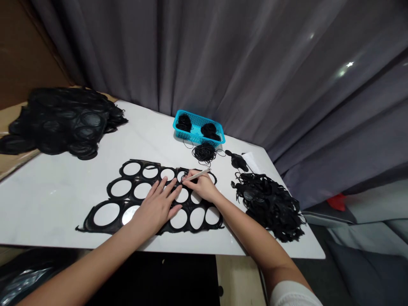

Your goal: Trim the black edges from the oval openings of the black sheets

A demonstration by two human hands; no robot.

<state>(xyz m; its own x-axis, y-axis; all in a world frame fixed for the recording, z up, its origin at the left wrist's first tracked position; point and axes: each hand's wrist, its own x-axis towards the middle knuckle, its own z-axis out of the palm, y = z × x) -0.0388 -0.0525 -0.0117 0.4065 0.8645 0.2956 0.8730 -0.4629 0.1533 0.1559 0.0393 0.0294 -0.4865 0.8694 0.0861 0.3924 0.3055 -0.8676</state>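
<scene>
Left hand [156,207] lies flat on a black sheet [187,205], with its fingers spread apart and grasping nothing. Right hand [204,185] has its fingers pinched together around a thin pale stick [199,173], which is tilted, with its upper end pointing to the right. The lower end of the stick is near the fingertips of the left hand, over the upper row of the sheet; whether it touches the sheet, I cannot tell.

The sheet rests on a white table [149,136], near its front edge and below both hands. It has rows of round holes, and white shows through them. At its lower left corner, a thin strip sticks out.

Behind the sheet stands a blue basket [195,137], with black bundles [184,122] inside, at its left and right ends. Just in front of the basket is a tangle of thin black rings [205,153]. To the right of it lie a small black piece [238,162] and a white paper [251,162]. A heap of black scraps [270,208] is beside the right forearm. At the far left, a thick black pile [66,121] covers the table corner.
</scene>
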